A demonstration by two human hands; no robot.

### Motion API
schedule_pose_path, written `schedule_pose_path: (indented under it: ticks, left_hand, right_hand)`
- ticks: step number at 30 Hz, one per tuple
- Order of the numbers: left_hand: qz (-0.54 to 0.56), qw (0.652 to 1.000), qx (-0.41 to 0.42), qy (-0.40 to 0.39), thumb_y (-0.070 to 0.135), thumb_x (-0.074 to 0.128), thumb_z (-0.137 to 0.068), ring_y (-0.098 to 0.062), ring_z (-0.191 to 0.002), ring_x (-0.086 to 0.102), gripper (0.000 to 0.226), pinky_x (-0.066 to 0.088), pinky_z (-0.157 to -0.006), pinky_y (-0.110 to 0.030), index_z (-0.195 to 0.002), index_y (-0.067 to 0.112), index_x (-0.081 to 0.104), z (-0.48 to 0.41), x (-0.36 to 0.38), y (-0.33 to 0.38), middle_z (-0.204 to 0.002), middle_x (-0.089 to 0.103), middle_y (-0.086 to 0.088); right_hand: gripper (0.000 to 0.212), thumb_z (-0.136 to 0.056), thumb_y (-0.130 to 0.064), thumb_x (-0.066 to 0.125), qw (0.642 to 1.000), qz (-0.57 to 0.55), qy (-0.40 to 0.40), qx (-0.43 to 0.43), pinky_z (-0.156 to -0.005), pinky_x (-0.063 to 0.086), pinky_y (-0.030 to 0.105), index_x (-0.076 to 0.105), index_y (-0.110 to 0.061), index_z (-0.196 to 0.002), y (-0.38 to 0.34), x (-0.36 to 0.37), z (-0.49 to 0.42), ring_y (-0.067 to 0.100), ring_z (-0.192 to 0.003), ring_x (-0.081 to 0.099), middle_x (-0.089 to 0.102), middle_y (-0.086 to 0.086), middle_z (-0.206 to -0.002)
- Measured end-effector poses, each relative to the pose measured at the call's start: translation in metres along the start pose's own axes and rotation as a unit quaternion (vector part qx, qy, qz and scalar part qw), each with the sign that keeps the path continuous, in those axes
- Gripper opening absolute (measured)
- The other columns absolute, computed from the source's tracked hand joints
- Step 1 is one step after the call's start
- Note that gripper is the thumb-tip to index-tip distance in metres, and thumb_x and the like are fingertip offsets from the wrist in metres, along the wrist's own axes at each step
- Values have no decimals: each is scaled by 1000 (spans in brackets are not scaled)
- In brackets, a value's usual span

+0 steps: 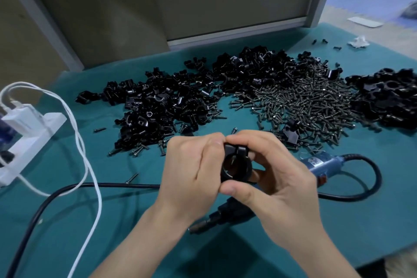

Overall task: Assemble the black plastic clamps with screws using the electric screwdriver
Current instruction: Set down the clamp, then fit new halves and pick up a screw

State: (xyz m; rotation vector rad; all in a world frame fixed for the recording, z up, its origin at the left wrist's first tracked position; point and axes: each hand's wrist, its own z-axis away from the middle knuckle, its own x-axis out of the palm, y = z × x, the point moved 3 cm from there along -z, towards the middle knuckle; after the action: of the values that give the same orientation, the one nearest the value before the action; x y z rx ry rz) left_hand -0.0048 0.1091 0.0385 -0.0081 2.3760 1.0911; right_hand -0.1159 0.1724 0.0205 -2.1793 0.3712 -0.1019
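The left hand (194, 169) and right hand (277, 174) are together over the near middle of the surface (338, 221). They pinch one black clamp (235, 165) between thumbs and fingertips, its two halves pressed shut, the bore facing the camera and the split ears on top. I can see no screw in the ears, so a screw is probably wanted next, then the driver. The electric screwdriver (320, 163) lies on the surface right under the hands. Its long axis runs from the blue body at the right down to the dark nose at lower left, and the right hand is nearer the body. The screws (304, 106) are heaped beyond, also on the right hand's side. Loose clamp halves (169, 101) spread beyond left. The black cord (67, 192), white cables (90, 165) and power strip (29, 142) lie off left, and nothing blocks either reach
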Motion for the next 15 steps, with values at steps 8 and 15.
schedule_pose_path:
  ticks: [8,15]
  left_hand:
    - [-31,995,80,42,13,30,-91,-5,-44,37,44,27,-47,-15,-53,1,48,6,-2,3,-49,45,6]
    - [-47,992,115,34,13,30,-91,3,-54,40,35,29,-54,-12,-66,9,55,7,-5,1,-61,46,16]
  right_hand:
    - [46,-71,-41,79,994,-95,-13,42,-79,51,15,67,-30,-113,5,0,3,8,-99,61,63,-10,-111]
    - [54,-67,-42,83,982,-140,-54,117,-82,52,21,62,-38,-117,10,2,5,14,-101,62,60,-9,-116]
